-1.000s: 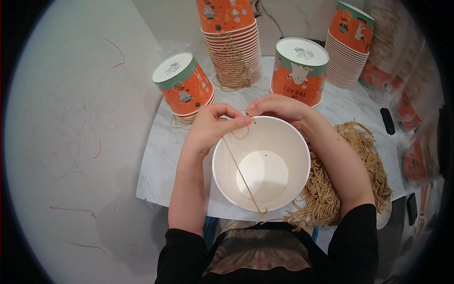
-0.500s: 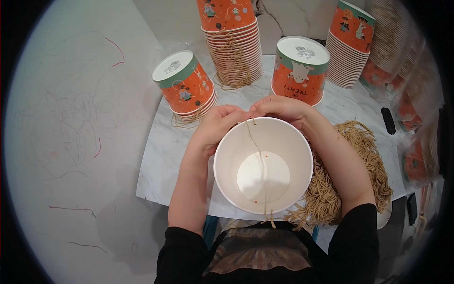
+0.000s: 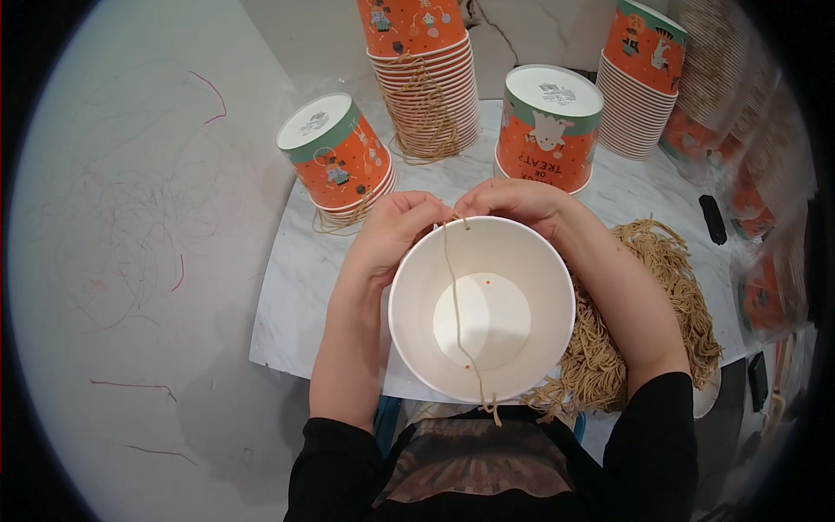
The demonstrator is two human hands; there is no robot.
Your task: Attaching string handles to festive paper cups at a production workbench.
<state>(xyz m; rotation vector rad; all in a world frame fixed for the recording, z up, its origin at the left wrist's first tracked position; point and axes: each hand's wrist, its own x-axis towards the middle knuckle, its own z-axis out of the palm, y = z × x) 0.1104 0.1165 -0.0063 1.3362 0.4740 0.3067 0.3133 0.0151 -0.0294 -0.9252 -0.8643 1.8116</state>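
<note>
A white paper cup (image 3: 483,313) is being held open side up over the near edge of the marble counter (image 3: 296,287), close to the person's chest. Its far rim is being gripped by both hands: the left hand (image 3: 396,230) is curled against the rim's left part, the right hand (image 3: 517,202) against its right part, and the fingertips of the two are being brought nearly together at the rim. A thin tan string (image 3: 457,304) is being pinched there between the fingers; which hand is doing the pinching cannot be told. The string is being run down across the cup's inside, over the near rim, and is ending in a small knot just outside the cup.

A heap of loose tan strings (image 3: 644,304) is lying on the counter just to the right of the cup, partly under the right forearm. Beyond the hands, short upturned stacks of orange cups are standing to the left (image 3: 335,161) and to the right (image 3: 548,130). A tall stack (image 3: 426,78) with strings hanging from it is standing farther back, and another stack (image 3: 639,83) at the far right.
</note>
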